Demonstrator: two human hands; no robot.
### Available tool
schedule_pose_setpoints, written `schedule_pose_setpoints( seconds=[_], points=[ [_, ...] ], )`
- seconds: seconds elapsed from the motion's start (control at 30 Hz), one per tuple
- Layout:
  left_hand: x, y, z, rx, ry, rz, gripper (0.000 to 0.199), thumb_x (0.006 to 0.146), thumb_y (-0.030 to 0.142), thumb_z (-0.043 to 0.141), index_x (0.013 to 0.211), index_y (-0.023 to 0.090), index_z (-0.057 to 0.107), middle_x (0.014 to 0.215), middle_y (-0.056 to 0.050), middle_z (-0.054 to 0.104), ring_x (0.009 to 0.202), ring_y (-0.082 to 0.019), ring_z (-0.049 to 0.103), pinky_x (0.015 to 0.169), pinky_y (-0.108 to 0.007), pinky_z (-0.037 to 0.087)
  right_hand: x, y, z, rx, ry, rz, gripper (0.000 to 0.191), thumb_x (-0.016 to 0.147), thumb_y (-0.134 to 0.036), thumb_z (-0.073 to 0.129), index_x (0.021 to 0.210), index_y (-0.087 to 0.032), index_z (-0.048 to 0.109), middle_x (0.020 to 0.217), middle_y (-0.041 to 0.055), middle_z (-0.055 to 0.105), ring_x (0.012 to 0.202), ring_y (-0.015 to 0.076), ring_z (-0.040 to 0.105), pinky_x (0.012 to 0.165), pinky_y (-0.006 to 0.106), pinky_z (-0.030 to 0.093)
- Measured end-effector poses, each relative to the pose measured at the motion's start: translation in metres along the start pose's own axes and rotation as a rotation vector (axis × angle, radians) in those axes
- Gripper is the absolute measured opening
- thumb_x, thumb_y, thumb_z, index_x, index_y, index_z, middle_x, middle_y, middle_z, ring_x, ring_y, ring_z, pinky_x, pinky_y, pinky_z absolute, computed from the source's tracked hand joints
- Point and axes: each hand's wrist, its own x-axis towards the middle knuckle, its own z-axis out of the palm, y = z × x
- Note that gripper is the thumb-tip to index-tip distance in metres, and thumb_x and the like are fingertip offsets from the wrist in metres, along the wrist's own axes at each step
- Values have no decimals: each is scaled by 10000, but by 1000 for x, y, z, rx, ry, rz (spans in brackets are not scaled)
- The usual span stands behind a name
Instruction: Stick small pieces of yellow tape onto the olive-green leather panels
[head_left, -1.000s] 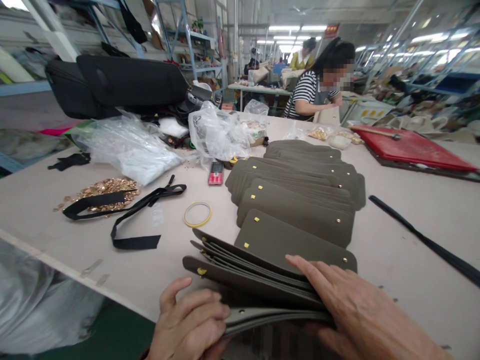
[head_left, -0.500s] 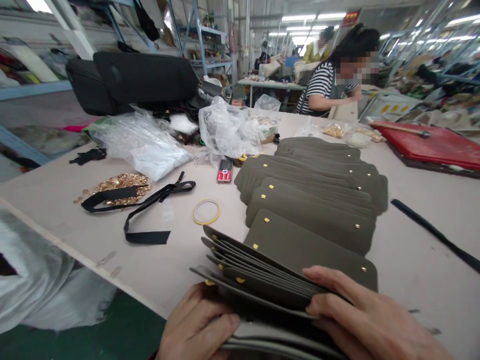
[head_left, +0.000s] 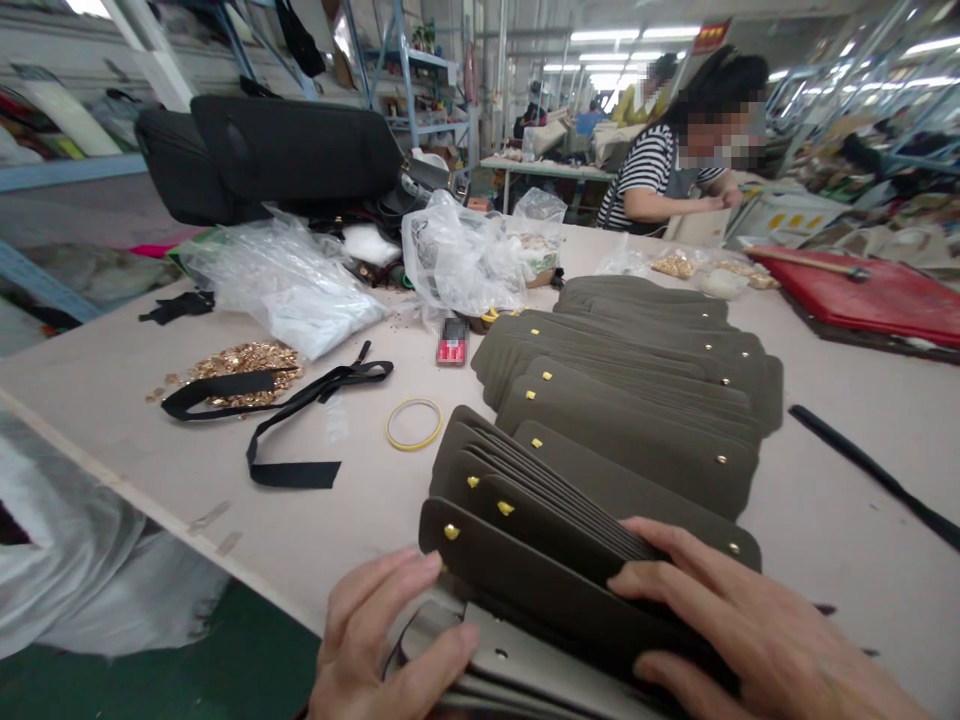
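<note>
Dark olive flat panels with rounded corners and yellow tape bits stand fanned out near the table's front edge. My right hand grips their right end, thumb in front and fingers behind. My left hand is curled around the left end of a nearer bundle of grey-olive panels, its thumb resting on top. A small hole shows in the upper one. Behind my hands, more such panels lie overlapped in a row, with yellow tape on the left and small metal studs on the right.
On the table are a yellow tape ring, a black strap, gold metal pieces, a red phone and plastic bags. At right lie a black strip and a red board. A co-worker sits across.
The fanned panels have tipped away from me, and their left ends have left my left hand's fingers. My right hand still holds their right end.
</note>
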Motion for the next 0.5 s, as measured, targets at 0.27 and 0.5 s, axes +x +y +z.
schedule_pose_setpoints(
  seconds=[0.27, 0.5],
  points=[
    [58, 22, 14, 122, -259, 156, 466, 853, 414, 544, 1268, 204, 530, 1362, -103, 545, 1322, -300, 409, 1163, -564, 76, 8, -22, -14, 226, -135, 154, 402, 875, -150, 515, 1265, -249, 505, 1066, 33, 708, 890, 176, 697, 794, 256, 570],
    [73, 25, 52, -26, -308, 246, 379, 887, 334, 442, 1218, 241, 601, 1018, -30, 707, 932, -221, 625, 1084, -430, 303, -67, 14, -40, 419, 324, 628, 529, 958, -497, 441, 1421, -243, 397, 1443, 111, 458, 1324, 265, 435, 1098, 457, 354]
  ],
)
